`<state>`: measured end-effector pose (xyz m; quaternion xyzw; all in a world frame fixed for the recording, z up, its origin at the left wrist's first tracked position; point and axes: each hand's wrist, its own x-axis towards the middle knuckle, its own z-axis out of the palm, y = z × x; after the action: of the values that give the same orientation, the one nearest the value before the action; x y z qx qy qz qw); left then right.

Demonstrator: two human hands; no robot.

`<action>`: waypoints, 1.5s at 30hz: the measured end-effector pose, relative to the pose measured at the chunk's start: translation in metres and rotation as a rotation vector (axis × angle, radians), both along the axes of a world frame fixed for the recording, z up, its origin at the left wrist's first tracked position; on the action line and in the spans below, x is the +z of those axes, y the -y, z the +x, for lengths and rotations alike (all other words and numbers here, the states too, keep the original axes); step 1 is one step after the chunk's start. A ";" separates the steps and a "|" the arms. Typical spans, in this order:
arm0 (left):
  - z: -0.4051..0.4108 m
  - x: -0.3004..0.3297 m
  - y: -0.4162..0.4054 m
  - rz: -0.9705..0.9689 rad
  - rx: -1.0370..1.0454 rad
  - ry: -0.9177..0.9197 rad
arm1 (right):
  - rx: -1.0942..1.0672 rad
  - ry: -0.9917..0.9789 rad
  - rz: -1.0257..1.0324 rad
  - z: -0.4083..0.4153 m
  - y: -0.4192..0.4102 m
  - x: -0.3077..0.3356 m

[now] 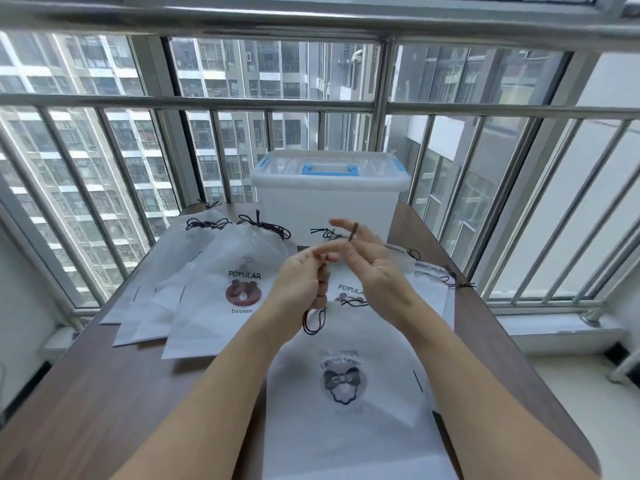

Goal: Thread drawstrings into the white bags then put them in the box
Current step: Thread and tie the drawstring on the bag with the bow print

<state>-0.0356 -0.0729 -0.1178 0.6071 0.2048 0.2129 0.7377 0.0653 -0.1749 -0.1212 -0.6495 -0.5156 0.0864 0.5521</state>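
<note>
Left hand [298, 282] gripping the cord [313, 323], right hand [367, 261] pinching its upright end, straight above the bag [349, 393] mouth.

High-rise apartment balcony, steel railing [207, 100] and glazed windows beyond the hands, neighbouring tower blocks [242, 74] outside, wooden counter [104, 393] beneath the hands

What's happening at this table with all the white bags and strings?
A person is working a dark drawstring with both hands above a white bag lying in front of them. The left hand grips the cord, whose loop hangs below it; the right hand holds the other end up between its fingers. A fanned pile of bags lies to the left, cords at their tops. The box at the table's far edge has its lid on.
</note>
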 end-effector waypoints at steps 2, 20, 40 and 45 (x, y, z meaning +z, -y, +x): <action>-0.002 -0.002 0.002 0.078 -0.018 -0.015 | 0.052 0.034 -0.064 -0.003 -0.005 -0.002; 0.000 -0.006 0.007 -0.180 -0.197 -0.036 | 0.031 -0.380 -0.118 0.012 0.007 -0.003; -0.003 0.001 -0.008 -0.547 -0.152 0.122 | 0.165 -1.156 0.032 0.021 0.009 0.004; -0.007 0.004 -0.012 -0.696 -0.316 0.191 | 0.182 -1.208 0.049 0.020 0.014 0.008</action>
<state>-0.0429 -0.0613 -0.1142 0.3221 0.0994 0.0701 0.9389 0.0856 -0.1890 -0.1131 -0.4261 -0.1669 0.4744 0.7520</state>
